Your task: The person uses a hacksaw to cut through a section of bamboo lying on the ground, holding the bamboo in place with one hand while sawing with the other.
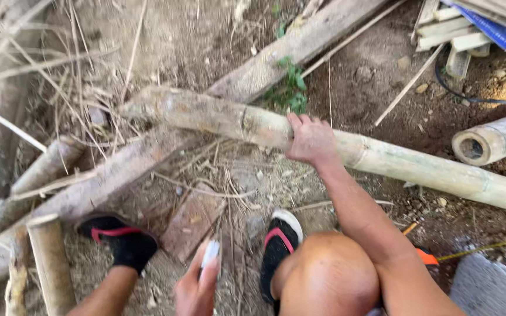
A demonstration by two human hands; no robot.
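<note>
View from above of a person crouching on bare ground. The right hand (310, 140), at centre frame, closes its grip over a long bamboo pole (382, 158) that runs from 10 o'clock to 4 o'clock and rests across a weathered plank (147, 158) lying from 8 o'clock toward 1 o'clock. The left hand (197, 287), at 6 o'clock, closes its grip on a small white object (210, 253), too blurred to identify. Two feet in black sandals (279, 243) with red straps stand on the ground below the pole. A second, hollow bamboo piece (493, 140) lies at 3 o'clock. A green weed (291, 88) grows at 12 o'clock, just above the pole. An orange tool tip (426, 256) shows at 5 o'clock.
</note>
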